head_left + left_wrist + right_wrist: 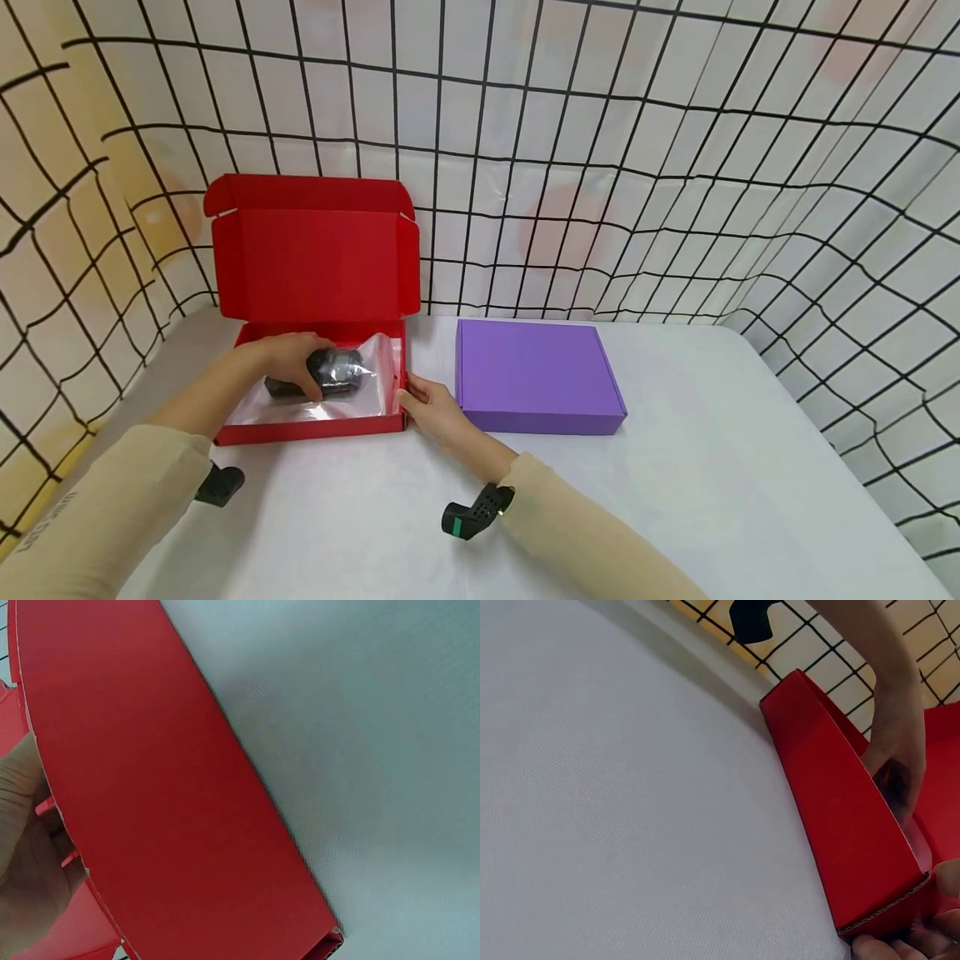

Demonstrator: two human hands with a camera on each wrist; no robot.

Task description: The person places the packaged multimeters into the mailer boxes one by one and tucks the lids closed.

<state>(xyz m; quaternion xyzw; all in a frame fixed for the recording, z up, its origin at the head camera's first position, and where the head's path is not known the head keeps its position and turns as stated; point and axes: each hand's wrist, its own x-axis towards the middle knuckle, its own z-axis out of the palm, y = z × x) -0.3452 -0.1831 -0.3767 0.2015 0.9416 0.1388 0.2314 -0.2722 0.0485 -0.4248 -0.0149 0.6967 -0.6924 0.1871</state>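
Note:
An open red cardboard box [318, 429] stands at the left of the table, its lid [318, 262] raised at the back. Inside lies a clear plastic bag [378, 367] with a black object [341, 371] whose kind I cannot make out. My left hand [292, 358] reaches over the front wall and grips the black object, thumb at the front and fingers behind. In the left wrist view, the box's wall hides part of that left hand [30, 855]. At the box's front right corner, my right hand [435, 408] holds the side wall, fingers low outside in the right wrist view.
A closed purple box [536, 371] lies flat just right of the red one. Both stand on a white-covered table [712, 467]. Behind and along the sides rises a black wire grid [487, 158] in front of pale sheeting.

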